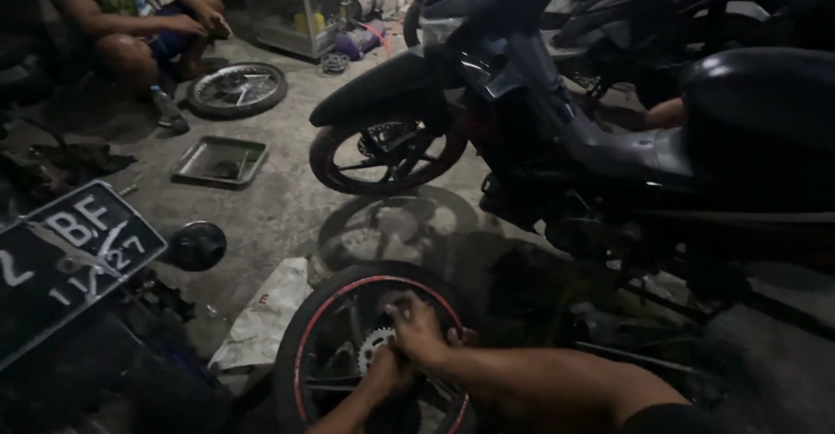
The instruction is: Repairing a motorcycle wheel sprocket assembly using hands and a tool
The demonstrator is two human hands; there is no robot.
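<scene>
A motorcycle wheel (348, 347) with a red-striped rim is lying flat on the concrete floor (278, 212), near the bottom of the view, its toothed sprocket (374, 344) facing up. Both hands are working at its hub: the right hand (419, 330) is pressing down with fingers curled over the centre, and the left hand (387, 369) is clutching the hub just below the sprocket. A crumpled white sack (261, 317) is lying beside the wheel's left edge. A dark motorcycle (557, 130) is standing just behind. Farther back, a metal tray (219, 162) and a bare wheel (237, 89) are resting near a crouching person (122, 25).
</scene>
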